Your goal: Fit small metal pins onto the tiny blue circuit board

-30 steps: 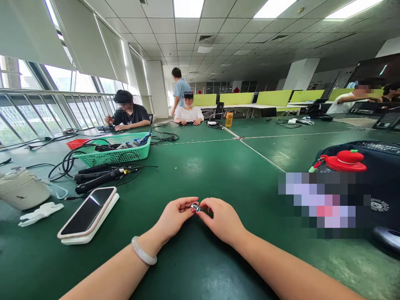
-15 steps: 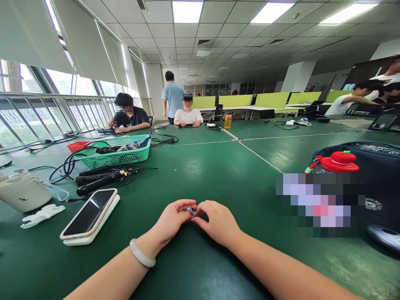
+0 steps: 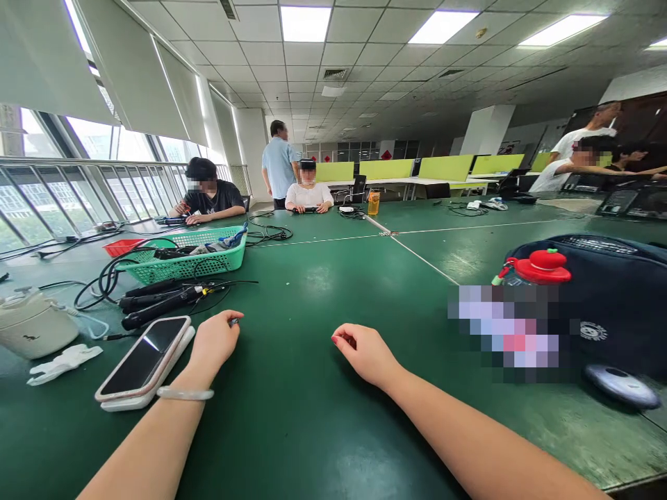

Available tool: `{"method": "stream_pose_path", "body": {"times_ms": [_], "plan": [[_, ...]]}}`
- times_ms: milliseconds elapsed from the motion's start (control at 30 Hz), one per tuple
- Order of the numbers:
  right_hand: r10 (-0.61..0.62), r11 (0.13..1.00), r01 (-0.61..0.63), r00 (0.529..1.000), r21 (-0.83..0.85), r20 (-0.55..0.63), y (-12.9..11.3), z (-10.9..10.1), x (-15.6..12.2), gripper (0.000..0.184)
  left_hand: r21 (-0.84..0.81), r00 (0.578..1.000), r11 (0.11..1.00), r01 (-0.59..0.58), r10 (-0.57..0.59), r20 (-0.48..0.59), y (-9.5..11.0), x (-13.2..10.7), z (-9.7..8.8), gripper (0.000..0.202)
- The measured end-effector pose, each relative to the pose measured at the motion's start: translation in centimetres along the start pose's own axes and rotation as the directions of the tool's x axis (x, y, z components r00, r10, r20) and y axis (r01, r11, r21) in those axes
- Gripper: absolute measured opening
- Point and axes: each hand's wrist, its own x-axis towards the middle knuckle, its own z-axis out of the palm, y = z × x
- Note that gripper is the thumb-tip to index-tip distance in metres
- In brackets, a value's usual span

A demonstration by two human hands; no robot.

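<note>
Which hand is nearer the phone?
Left. The left hand is just right of the phone, near its far end; the right hand is farther right, over the green tabletop.

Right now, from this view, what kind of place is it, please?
Probably an open office or shared workroom: it has lime partitions at the back, ceiling lights, and a large green table with people seated around.

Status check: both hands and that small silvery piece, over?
Left hand: holding small, shiny silvery piece, mostly hidden. Right hand: curled, apart, no item visible. Possible obstacle: pink-framed, black-screened phone beside left hand.
</note>
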Motion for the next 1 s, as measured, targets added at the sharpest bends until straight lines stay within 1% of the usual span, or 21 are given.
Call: {"method": "stream_pose_path", "body": {"times_ms": [67,133,433,600,700,800,867,1000], "plan": [[-0.010,1.000,0.010,1.000,-0.012,0.018,-0.1,0.0,-0.1,0.023,0.081,1.000,0.997,-0.014,0.013,0.006,-0.6,0.3,0.1,0.035],[-0.012,1.000,0.013,0.999,-0.025,0.036,-0.1,0.0,-0.1,0.022,0.105,1.000,0.994,-0.022,0.022,0.008,-1.0,0.4,0.4,0.035],[-0.044,0.998,0.047,0.997,-0.039,0.071,0.0,-0.3,-0.1,0.021,0.129,0.999,0.992,0.011,-0.016,0.038,-1.5,0.9,0.8,0.027],[-0.058,0.997,0.063,0.994,-0.047,0.093,0.0,-0.3,-0.1,0.020,0.127,0.997,0.990,0.065,-0.070,0.040,-1.6,1.0,0.7,0.031],[-0.070,0.996,0.075,0.992,-0.050,0.105,0.1,-0.2,-0.1,0.020,0.060,0.994,0.993,0.100,-0.103,0.049,-1.4,1.0,0.6,0.035],[-0.077,0.995,0.084,0.991,-0.052,0.112,0.2,-0.1,-0.1,0.021,-0.083,0.994,0.990,0.111,-0.109,0.031,-1.1,0.9,0.6,0.036],[-0.073,0.995,0.080,0.990,-0.056,0.117,0.2,0.0,0.0,0.021,-0.155,0.994,0.982,0.109,-0.108,0.015,-1.1,1.0,0.9,0.036],[-0.056,0.996,0.065,0.989,-0.056,0.138,0.1,-0.1,-0.1,0.021,-0.234,0.992,0.965,0.120,-0.124,-0.003,-1.4,1.4,1.9,0.040]]}}
